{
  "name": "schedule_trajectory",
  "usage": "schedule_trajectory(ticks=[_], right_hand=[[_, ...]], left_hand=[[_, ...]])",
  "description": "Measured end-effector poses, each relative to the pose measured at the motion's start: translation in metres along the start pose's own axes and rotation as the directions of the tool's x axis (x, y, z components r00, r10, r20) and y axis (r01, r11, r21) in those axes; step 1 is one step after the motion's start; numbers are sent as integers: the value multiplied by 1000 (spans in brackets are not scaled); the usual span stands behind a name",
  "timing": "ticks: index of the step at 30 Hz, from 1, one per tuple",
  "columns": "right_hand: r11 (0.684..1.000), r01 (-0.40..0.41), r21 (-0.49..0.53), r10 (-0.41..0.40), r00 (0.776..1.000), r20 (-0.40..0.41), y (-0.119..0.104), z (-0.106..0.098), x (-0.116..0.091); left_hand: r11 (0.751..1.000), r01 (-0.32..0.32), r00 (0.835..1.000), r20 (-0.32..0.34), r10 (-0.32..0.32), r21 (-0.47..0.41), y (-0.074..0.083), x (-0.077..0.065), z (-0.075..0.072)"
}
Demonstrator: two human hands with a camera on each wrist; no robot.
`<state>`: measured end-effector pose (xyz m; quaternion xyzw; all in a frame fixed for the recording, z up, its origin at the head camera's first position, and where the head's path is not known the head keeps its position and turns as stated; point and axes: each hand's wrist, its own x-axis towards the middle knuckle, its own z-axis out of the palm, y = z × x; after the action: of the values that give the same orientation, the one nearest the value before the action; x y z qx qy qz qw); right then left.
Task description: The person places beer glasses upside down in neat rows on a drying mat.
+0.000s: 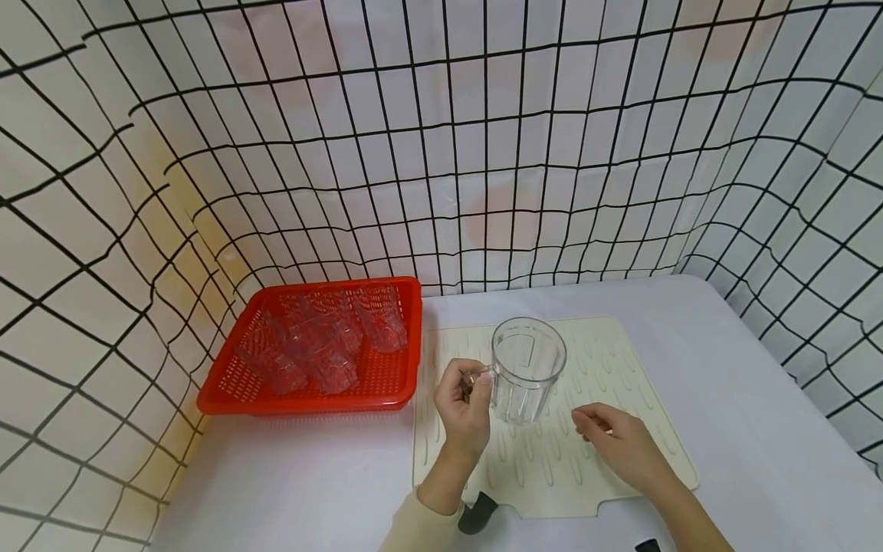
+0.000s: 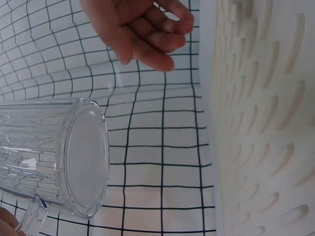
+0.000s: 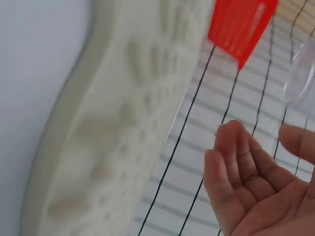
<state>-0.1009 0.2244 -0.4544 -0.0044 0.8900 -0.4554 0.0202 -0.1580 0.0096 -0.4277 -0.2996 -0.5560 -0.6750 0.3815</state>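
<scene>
My left hand (image 1: 466, 406) grips the handle of a clear plastic mug (image 1: 527, 368), holding it above the cream ribbed mat (image 1: 517, 475). In the left wrist view the mug's round base (image 2: 86, 157) shows well apart from the mat. To the right of the mug is my right hand (image 1: 621, 445), its fingers loosely bent with nothing in them. The right wrist view shows that same right hand (image 3: 261, 182) palm up, near the edge of the mug (image 3: 301, 81).
A red plastic basket (image 1: 386, 399) at the left holds several clear mugs (image 1: 379, 318) lying in it. Black wire mesh (image 1: 483, 169) over white cloth stands at the back and on both sides. A white cloth (image 1: 290, 475) covers the table.
</scene>
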Motion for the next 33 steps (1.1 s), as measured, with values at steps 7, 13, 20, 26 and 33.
schedule_trajectory(ticks=[7, 13, 20, 26, 33], right_hand=[[930, -32, 367, -26, 988, 152, -18, 16, 7], [884, -75, 462, -17, 981, 193, -30, 22, 9], [847, -115, 520, 11, 980, 199, -37, 21, 9], [830, -130, 542, 19, 979, 205, -37, 20, 10], [799, -148, 582, 39, 980, 196, -36, 16, 11]], left_hand=[[1000, 1, 1000, -5, -1, -6, 0, -1, 0], [1000, -10, 1000, 5, 10, -6, 0, -2, -1], [1000, -8, 1000, 20, 8, -12, 0, -3, -2], [1000, 1, 998, 70, 1, -29, -3, -3, -3], [1000, 13, 980, 196, -14, 3, -3, 1, -7]])
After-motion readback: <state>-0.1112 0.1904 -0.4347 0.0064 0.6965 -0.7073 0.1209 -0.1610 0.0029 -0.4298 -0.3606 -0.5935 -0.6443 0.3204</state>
